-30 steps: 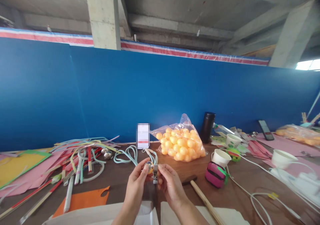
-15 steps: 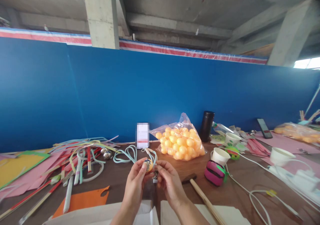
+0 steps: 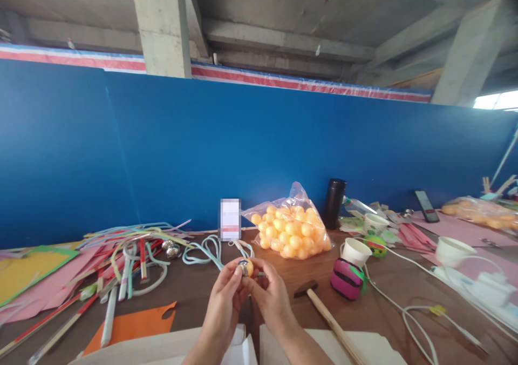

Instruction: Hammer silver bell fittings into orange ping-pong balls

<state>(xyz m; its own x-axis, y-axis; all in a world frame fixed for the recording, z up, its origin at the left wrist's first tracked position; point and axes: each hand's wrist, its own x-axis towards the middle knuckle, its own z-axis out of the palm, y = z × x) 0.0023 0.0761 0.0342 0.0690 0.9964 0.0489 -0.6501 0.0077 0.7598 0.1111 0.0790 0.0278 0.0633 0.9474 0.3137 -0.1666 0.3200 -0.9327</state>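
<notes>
Between my hands is an orange ping-pong ball (image 3: pixel 246 268) with a shiny silver covering on its left side. My left hand (image 3: pixel 224 292) grips it from the left, thumb across the front. From the right, my right hand (image 3: pixel 270 297) has its fingers pressed against the lower right of the same ball. The small silver piece seen earlier near my right fingers is out of sight. A clear plastic bag (image 3: pixel 299 192) of similar orange balls lies just beyond my hands. On the right, near my right forearm, lies a hammer (image 3: pixel 326 316) with a wooden handle.
Left are coloured tubes (image 3: pixel 109 316), silver balls (image 3: pixel 172 249) and orange paper (image 3: pixel 133 327). A phone (image 3: pixel 230 219) stands against the blue partition (image 3: pixel 259 149). To the right are a black bottle (image 3: pixel 334 203), paper cups (image 3: pixel 356 252), a magenta pouch (image 3: pixel 346 279) and white cables (image 3: pixel 399 297).
My right hand has moved in against the ball, and the small silver piece by its fingers has gone from view. The ball has shifted slightly right and turned a little.
</notes>
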